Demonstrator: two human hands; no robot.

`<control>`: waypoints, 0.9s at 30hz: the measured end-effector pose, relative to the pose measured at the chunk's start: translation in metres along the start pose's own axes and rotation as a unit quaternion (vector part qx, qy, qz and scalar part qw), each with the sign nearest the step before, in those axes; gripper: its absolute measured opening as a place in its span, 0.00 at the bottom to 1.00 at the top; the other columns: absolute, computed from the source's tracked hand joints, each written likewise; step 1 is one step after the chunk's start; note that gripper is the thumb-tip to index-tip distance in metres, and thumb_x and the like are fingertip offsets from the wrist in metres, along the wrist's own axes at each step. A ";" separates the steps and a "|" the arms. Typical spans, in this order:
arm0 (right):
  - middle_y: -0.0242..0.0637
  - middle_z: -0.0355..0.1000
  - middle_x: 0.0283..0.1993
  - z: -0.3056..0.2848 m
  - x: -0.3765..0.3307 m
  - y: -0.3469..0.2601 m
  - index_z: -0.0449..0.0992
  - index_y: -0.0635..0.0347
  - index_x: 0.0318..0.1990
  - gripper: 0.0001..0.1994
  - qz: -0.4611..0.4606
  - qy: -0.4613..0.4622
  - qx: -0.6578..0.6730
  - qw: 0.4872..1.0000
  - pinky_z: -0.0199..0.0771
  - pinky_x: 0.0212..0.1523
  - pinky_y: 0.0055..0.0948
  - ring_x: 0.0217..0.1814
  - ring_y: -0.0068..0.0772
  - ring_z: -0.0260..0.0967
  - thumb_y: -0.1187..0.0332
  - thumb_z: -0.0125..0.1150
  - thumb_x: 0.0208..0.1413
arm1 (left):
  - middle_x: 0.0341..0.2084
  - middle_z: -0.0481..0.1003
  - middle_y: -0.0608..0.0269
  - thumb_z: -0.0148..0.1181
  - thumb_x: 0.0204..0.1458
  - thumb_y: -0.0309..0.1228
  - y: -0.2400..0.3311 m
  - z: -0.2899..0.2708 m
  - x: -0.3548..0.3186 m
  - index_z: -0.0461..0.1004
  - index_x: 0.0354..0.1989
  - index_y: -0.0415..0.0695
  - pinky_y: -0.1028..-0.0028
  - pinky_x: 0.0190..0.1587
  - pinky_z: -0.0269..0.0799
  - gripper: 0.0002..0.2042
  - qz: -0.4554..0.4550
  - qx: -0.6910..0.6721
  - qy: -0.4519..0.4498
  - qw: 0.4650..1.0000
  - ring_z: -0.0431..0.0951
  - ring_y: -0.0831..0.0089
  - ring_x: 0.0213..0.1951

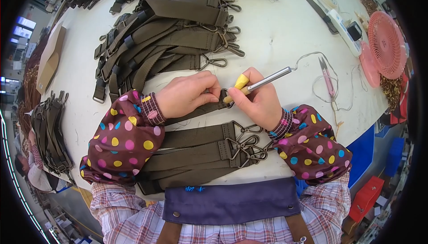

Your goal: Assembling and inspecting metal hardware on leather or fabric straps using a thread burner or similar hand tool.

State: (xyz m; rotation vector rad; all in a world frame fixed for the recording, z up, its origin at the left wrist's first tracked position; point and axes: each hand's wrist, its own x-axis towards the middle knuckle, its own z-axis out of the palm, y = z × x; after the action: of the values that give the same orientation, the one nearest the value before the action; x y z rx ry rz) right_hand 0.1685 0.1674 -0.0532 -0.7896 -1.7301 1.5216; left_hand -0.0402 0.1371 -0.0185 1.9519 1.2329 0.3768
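Note:
My left hand pinches the end of a dark olive webbing strap near the middle of the table. In my right hand is a pen-like electric tool with a metal barrel and a cord at its upper end. Its lower end points down left at the strap's end, beside a small metal ring; the tip itself is hidden. Yellow wrapping covers my right index finger. Closer to me lie several more straps with metal snap hooks at their right ends.
A big heap of straps lies at the far left, another bundle on the left edge. At right are pink-handled snips, a pink fan and a white power strip. The tool's cord trails across the white table.

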 end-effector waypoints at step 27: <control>0.31 0.64 0.18 0.000 0.010 -0.003 0.63 0.62 0.32 0.12 -0.021 0.027 -0.103 0.994 0.59 0.19 0.22 0.17 0.19 0.59 0.67 0.61 0.52 | 0.27 0.69 0.69 0.51 0.57 0.28 -0.005 0.010 -0.002 0.63 0.36 0.42 0.83 0.23 0.65 0.05 -0.085 -0.138 0.061 0.985 0.69 0.84 0.25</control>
State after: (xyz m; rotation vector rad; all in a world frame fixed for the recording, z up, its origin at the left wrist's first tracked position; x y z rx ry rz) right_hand 0.1631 0.1753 -0.0489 -0.8838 -1.8712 1.2973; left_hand -0.0388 0.1317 -0.0284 1.5963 1.3382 0.5551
